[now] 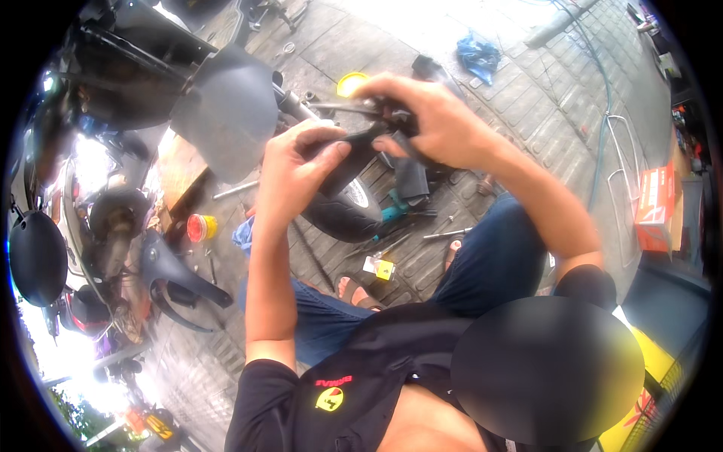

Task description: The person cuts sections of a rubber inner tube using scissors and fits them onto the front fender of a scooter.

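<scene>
Grey paving (542, 124) spreads below the head view, strewn with loose parts around a squatting person's feet. Between the 2 hands, above a dark wheel (348, 215), hangs a long dark piece (364, 146). The left hand (292, 172) appears to pinch its near side, thumb against bent forefinger; the right hand (440, 124) curls round a dark tool-like object (401, 117) at the far end, a thin metal rod (339, 108) pointing left from it. Blur and fingers hide where the 2 things meet, so I cannot tell how they join.

To work this well, the left hand should probably steady the piece while the right applies small, measured force — thumbs out of the line of any slip.

For room, the left is tightest: a broad grey panel (230, 113) sits just beside that hand, its edge easily knocked. The knees bound the space below. Rightward and outward looks freer, with a blue plastic bag (478, 56) lying well apart — the better side for swinging an elbow or the rod.
</scene>
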### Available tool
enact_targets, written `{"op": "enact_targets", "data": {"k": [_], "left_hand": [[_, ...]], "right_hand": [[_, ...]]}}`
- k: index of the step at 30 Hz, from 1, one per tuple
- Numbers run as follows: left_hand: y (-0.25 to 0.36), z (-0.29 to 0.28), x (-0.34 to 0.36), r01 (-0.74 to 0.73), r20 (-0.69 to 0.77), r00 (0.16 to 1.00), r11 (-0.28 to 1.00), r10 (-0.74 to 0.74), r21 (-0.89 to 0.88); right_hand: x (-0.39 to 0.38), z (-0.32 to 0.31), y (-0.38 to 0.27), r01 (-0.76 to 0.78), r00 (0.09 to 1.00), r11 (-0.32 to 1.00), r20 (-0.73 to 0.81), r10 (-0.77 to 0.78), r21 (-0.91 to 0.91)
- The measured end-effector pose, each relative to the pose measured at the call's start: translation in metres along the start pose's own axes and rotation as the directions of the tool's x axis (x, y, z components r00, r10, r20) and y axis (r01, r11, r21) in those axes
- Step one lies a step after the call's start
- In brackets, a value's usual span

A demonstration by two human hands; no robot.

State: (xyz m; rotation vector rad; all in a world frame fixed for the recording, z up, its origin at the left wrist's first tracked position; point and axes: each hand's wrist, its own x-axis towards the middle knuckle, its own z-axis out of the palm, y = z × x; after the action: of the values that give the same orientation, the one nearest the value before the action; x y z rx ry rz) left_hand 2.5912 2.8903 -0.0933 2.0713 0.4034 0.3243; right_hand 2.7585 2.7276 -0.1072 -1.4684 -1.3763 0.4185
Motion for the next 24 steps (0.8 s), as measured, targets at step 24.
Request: {"op": "enact_targets", "data": {"k": [24], "left_hand": [[-0.01, 0.035, 0.015, -0.246, -0.47, 0.819, 0.941, 0.329, 0.232]], "right_hand": [[0.019, 0.047, -0.006, -0.21, 0.915, 0.871, -0.225, 0.336, 0.445]]}}
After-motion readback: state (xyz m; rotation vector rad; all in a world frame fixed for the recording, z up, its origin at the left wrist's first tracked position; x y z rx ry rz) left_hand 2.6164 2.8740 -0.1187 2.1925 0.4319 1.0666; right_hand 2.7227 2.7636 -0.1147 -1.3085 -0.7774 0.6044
